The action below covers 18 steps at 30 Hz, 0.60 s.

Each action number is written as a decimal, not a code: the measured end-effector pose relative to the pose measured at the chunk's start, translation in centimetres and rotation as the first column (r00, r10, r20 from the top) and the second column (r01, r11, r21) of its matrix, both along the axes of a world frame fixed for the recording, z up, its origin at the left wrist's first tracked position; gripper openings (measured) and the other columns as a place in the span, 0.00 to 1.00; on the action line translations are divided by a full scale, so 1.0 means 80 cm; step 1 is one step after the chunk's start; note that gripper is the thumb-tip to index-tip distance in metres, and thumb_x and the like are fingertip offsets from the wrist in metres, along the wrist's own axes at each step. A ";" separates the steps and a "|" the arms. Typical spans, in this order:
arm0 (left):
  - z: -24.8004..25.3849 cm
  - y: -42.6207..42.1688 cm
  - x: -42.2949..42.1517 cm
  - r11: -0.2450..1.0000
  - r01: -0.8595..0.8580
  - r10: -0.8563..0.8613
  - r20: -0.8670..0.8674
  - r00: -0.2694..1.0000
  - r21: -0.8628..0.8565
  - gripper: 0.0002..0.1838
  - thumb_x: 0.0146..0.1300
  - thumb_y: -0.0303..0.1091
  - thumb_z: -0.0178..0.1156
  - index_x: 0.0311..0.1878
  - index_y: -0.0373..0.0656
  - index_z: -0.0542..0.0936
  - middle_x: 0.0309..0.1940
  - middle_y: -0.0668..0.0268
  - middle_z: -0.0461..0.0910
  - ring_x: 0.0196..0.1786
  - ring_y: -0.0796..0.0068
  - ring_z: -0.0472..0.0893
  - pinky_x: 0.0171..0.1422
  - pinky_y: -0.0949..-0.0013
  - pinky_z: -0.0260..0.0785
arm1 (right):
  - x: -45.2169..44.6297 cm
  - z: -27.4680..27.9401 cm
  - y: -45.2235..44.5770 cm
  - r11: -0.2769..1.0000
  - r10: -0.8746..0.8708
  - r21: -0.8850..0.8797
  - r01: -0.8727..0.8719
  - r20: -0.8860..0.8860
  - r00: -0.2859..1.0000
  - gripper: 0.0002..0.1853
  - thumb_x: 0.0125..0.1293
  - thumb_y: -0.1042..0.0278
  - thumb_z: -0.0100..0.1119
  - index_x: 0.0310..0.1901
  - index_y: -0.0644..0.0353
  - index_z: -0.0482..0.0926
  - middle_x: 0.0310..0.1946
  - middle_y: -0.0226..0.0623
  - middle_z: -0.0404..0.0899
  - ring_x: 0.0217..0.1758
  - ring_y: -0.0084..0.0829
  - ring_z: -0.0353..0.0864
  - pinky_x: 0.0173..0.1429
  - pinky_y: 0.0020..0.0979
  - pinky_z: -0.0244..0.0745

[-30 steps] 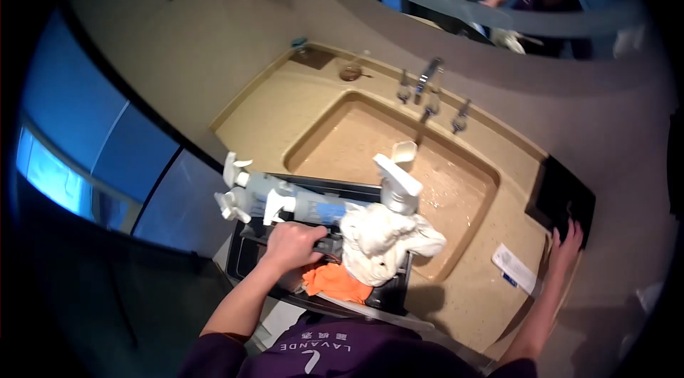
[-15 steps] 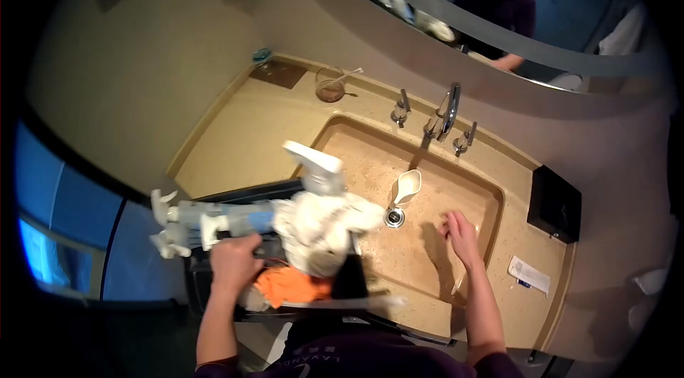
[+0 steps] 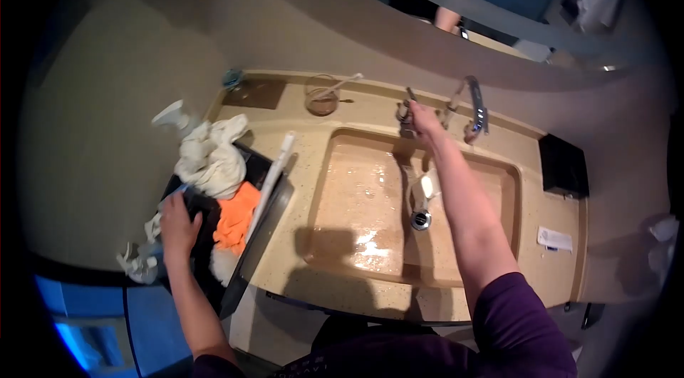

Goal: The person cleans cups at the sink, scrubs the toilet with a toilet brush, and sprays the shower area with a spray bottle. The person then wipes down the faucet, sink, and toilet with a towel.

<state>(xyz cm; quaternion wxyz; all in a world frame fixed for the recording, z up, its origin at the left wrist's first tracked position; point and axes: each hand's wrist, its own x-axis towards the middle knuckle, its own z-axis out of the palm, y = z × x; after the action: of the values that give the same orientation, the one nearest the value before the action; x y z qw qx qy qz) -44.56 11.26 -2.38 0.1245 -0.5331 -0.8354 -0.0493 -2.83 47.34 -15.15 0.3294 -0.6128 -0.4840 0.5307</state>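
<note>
My right hand (image 3: 424, 121) is closed around the left faucet handle (image 3: 405, 116) behind the sink (image 3: 356, 214). The curved faucet spout (image 3: 477, 104) rises to its right. My left hand (image 3: 179, 225) rests over the middle of a black caddy (image 3: 267, 228), its fingers apart; whether they touch the caddy's handle is hard to see. The caddy holds a white cloth (image 3: 210, 157), an orange cloth (image 3: 236, 215), a white stick-like tool (image 3: 271, 182) and spray bottles (image 3: 142, 264). A pale scoop-shaped item (image 3: 425, 184) lies in the sink near the drain (image 3: 421, 219).
A glass (image 3: 322, 99) with a toothbrush-like stick stands on the back counter (image 3: 296, 118), beside a brown mat (image 3: 260, 94). A black box (image 3: 563, 166) and a white packet (image 3: 554, 239) are on the right. A mirror hangs above.
The caddy has moved left and turned, and now sits on the counter's left end. My right hand has gone from the black box, over the sink, to the faucet handle. My left hand's grip has loosened.
</note>
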 end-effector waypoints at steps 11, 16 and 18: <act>0.025 0.366 0.196 0.907 0.419 -0.369 0.421 0.829 -0.030 0.41 0.51 0.43 0.65 0.64 0.32 0.58 0.52 0.46 0.72 0.54 0.53 0.73 0.58 0.61 0.67 | -0.026 0.035 -0.169 0.998 -0.026 -0.058 -0.007 -0.543 0.840 0.14 0.67 0.55 0.44 0.31 0.55 0.72 0.13 0.23 0.61 0.14 0.16 0.56 0.18 0.20 0.51; -0.071 0.446 0.207 0.939 0.341 -0.306 0.355 0.884 -0.040 0.42 0.51 0.38 0.64 0.68 0.47 0.53 0.58 0.48 0.66 0.57 0.52 0.71 0.59 0.58 0.66 | 0.091 -0.047 -0.365 0.949 -0.227 -0.294 0.114 -0.385 0.895 0.11 0.68 0.65 0.46 0.44 0.60 0.75 0.20 0.23 0.66 0.22 0.14 0.61 0.25 0.18 0.58; -0.092 0.456 0.211 0.949 0.316 -0.288 0.359 0.888 -0.020 0.38 0.51 0.36 0.63 0.66 0.53 0.57 0.58 0.50 0.65 0.57 0.52 0.71 0.58 0.57 0.66 | 0.145 -0.036 -0.410 0.976 -0.092 -0.217 0.012 -0.364 0.927 0.11 0.69 0.65 0.44 0.44 0.59 0.75 0.21 0.22 0.66 0.23 0.14 0.62 0.27 0.17 0.58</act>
<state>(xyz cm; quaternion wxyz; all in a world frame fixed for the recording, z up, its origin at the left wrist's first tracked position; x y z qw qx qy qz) -27.65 47.77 -9.70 -0.0566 -0.6435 -0.7522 -0.1299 8.80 14.50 -18.03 0.3623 -0.5453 -0.3371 0.6765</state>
